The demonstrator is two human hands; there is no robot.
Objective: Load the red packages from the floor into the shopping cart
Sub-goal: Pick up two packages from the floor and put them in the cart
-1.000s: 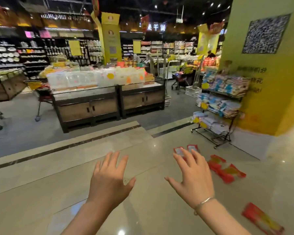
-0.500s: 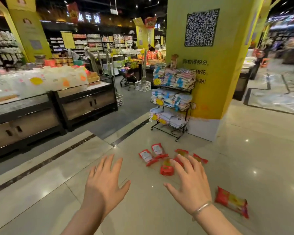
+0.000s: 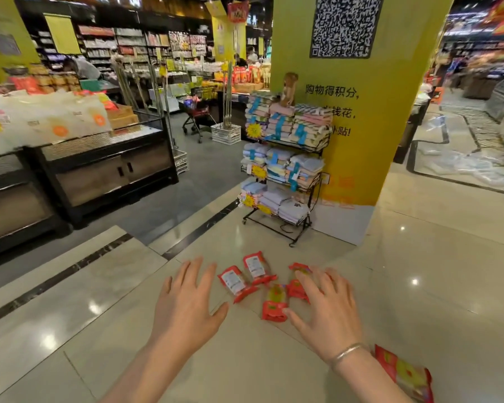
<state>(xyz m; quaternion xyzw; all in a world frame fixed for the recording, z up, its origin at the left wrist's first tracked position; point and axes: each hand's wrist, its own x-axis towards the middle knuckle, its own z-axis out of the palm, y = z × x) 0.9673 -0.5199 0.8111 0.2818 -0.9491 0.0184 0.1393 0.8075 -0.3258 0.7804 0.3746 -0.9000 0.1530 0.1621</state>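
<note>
Several red packages lie on the pale tiled floor ahead of me. Two with white labels [image 3: 235, 282] [image 3: 255, 267] lie side by side, one red-and-yellow package [image 3: 274, 303] lies nearer, and more [image 3: 297, 287] are partly hidden behind my right hand. Another red package [image 3: 405, 373] lies apart at the lower right, beside my wrist. My left hand [image 3: 186, 303] is held out with fingers spread, left of the packages and holding nothing. My right hand [image 3: 326, 308], with a silver bracelet, is spread above the cluster and holds nothing. A shopping cart [image 3: 197, 112] stands far back in the aisle.
A black wire rack [image 3: 285, 167] of folded towels stands against a yellow pillar [image 3: 361, 126] just beyond the packages. A dark display counter [image 3: 99, 170] with white bags runs along the left. A white crate [image 3: 226, 133] sits in the grey aisle.
The view has swung right and closer to the packages, which now lie just in front of my hands. Both hands stay spread and hold nothing.
</note>
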